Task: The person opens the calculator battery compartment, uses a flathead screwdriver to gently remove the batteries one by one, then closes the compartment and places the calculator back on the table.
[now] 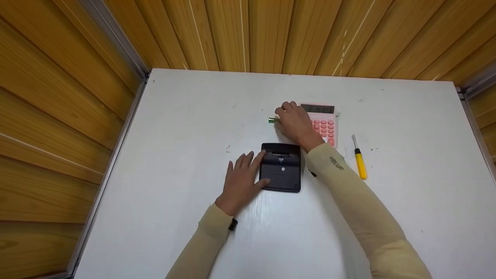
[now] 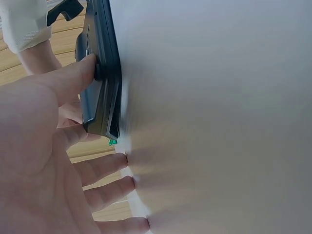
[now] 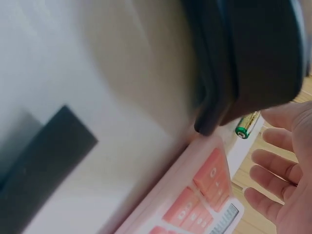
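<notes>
A black calculator [image 1: 279,176] lies back side up, with a narrow slot near its far end. My left hand [image 1: 242,182] is at its left edge, thumb and index finger touching it and the other fingers spread on the table. In the left wrist view, the thumb [image 2: 78,75] rests against the calculator's [image 2: 105,68] edge. Beyond it, my right hand [image 1: 294,122] pinches a small green-ended battery [image 1: 273,120], whose end sticks out to the left. The right wrist view has the battery [image 3: 247,124] at the thumb tip, its other end hidden.
A pink calculator [image 1: 324,130] lies face up, partly under my right hand and wrist. To the right is a screwdriver [image 1: 360,162] with a yellow handle, its tip pointing away. The white table [image 1: 186,116] meets wood-panelled walls [image 1: 267,35] at the back and left.
</notes>
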`<state>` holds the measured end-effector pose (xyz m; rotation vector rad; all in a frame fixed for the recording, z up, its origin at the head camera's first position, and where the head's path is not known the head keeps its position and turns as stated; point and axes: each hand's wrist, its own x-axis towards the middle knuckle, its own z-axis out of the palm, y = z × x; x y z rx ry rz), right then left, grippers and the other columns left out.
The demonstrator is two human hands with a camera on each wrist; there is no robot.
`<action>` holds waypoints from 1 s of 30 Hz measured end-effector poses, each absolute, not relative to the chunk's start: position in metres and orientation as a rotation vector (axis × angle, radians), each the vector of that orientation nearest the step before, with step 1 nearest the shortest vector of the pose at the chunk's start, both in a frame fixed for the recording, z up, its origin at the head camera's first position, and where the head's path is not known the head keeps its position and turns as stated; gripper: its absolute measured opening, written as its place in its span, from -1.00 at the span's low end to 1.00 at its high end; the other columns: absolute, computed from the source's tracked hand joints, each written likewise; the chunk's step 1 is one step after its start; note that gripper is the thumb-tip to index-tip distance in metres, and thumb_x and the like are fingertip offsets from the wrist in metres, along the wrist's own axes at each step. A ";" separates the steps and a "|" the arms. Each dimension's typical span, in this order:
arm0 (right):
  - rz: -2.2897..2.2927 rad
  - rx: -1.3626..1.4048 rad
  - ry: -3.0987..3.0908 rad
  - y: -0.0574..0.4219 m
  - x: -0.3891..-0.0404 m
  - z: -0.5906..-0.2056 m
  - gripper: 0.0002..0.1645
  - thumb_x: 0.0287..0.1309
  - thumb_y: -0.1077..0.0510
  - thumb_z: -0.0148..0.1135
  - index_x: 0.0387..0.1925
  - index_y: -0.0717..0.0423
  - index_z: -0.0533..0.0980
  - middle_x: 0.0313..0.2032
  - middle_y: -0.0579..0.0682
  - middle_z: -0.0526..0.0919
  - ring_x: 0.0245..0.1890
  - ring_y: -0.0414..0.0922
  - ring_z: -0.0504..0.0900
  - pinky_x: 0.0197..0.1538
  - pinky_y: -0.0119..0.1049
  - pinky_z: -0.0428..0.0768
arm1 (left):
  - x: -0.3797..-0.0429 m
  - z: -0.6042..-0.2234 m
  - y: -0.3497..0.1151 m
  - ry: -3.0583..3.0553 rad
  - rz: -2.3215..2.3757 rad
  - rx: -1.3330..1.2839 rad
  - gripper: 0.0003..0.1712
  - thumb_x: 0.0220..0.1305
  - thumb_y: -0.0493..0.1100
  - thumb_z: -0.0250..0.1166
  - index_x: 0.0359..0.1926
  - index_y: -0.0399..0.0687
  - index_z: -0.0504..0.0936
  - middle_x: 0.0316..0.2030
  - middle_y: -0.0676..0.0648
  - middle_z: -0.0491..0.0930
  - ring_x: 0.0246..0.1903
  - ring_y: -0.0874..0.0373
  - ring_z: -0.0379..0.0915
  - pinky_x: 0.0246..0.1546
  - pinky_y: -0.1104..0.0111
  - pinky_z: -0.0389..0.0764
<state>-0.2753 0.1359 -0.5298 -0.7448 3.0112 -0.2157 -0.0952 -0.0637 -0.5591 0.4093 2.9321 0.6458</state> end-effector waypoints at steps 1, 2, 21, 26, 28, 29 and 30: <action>-0.220 -0.748 3.013 0.137 -0.275 -0.528 -0.57 0.53 0.10 0.22 0.26 0.26 0.58 0.21 0.28 0.59 0.22 0.19 0.53 0.34 0.12 0.48 | -0.095 -0.559 -0.064 2.933 0.643 0.409 0.01 0.43 0.27 0.37 0.71 0.27 0.08 0.56 -0.20 0.28 0.55 -0.18 0.13 0.45 -0.31 0.14; -0.224 -0.747 3.014 0.137 -0.274 -0.527 -0.56 0.53 0.09 0.22 0.28 0.26 0.57 0.24 0.28 0.58 0.25 0.20 0.51 0.36 0.12 0.46 | -0.095 -0.559 -0.064 2.932 0.641 0.407 0.01 0.43 0.27 0.37 0.71 0.27 0.08 0.56 -0.20 0.28 0.54 -0.18 0.13 0.45 -0.30 0.14; -0.440 -0.731 3.111 0.178 -0.221 -0.508 -0.47 0.49 0.04 0.31 0.34 0.24 0.55 0.35 0.27 0.51 0.37 0.22 0.44 0.43 0.16 0.39 | -0.099 -0.557 -0.061 2.935 0.638 0.411 -0.01 0.44 0.26 0.36 0.71 0.25 0.10 0.55 -0.22 0.28 0.54 -0.21 0.15 0.45 -0.32 0.14; -0.487 -0.740 3.108 0.186 -0.200 -0.508 -0.47 0.45 0.07 0.36 0.32 0.24 0.57 0.31 0.26 0.55 0.31 0.21 0.49 0.38 0.14 0.44 | -0.097 -0.559 -0.061 2.925 0.659 0.392 -0.01 0.44 0.25 0.37 0.71 0.26 0.10 0.56 -0.21 0.28 0.54 -0.21 0.14 0.46 -0.31 0.12; -0.496 -0.744 3.104 0.188 -0.193 -0.508 -0.48 0.43 0.08 0.38 0.30 0.23 0.58 0.28 0.25 0.58 0.28 0.20 0.52 0.37 0.12 0.47 | -0.098 -0.559 -0.061 2.925 0.661 0.388 -0.01 0.44 0.25 0.36 0.71 0.27 0.10 0.56 -0.21 0.27 0.55 -0.20 0.13 0.46 -0.31 0.12; -0.502 -0.740 3.100 0.189 -0.189 -0.508 -0.48 0.43 0.09 0.39 0.30 0.23 0.58 0.27 0.24 0.58 0.27 0.20 0.53 0.36 0.11 0.48 | -0.099 -0.559 -0.061 2.924 0.657 0.387 -0.01 0.45 0.26 0.36 0.71 0.28 0.09 0.56 -0.20 0.27 0.55 -0.20 0.13 0.46 -0.30 0.12; -0.507 -0.734 3.095 0.190 -0.186 -0.508 -0.48 0.42 0.11 0.39 0.30 0.22 0.58 0.26 0.23 0.59 0.26 0.19 0.54 0.35 0.11 0.49 | -0.099 -0.559 -0.061 2.922 0.653 0.387 -0.01 0.45 0.26 0.35 0.71 0.29 0.08 0.57 -0.20 0.26 0.55 -0.19 0.12 0.47 -0.30 0.11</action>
